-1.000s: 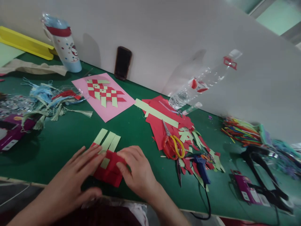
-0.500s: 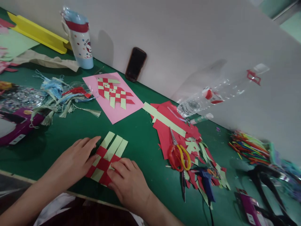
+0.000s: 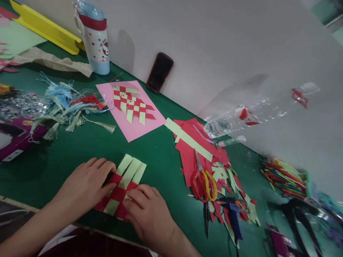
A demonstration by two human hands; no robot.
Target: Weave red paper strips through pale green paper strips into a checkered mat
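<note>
A woven paper piece (image 3: 118, 194) of red and pale green strips lies on the green table near its front edge. Three pale green strip ends (image 3: 131, 170) stick out from its far side. At its left edge is my left hand (image 3: 87, 180), thumb and forefinger closed on the paper. My right hand (image 3: 151, 208) grips the opposite edge with curled fingers, covering part of the weave. Beyond them, a pink sheet (image 3: 135, 130) bears small finished red and green woven fish shapes (image 3: 134, 103).
Right of my hands are scissors (image 3: 205, 182), red paper scraps (image 3: 184, 157) and a blue glue gun (image 3: 235, 217). Tassels (image 3: 61, 98) lie to the left. Along the wall stand a water bottle (image 3: 96, 46), a phone (image 3: 160, 72) and a clear plastic bottle (image 3: 241, 117).
My left forefinger has bent down onto the weave's left edge, where it was stretched out before. My right hand keeps its place on the right edge. The view has shifted slightly.
</note>
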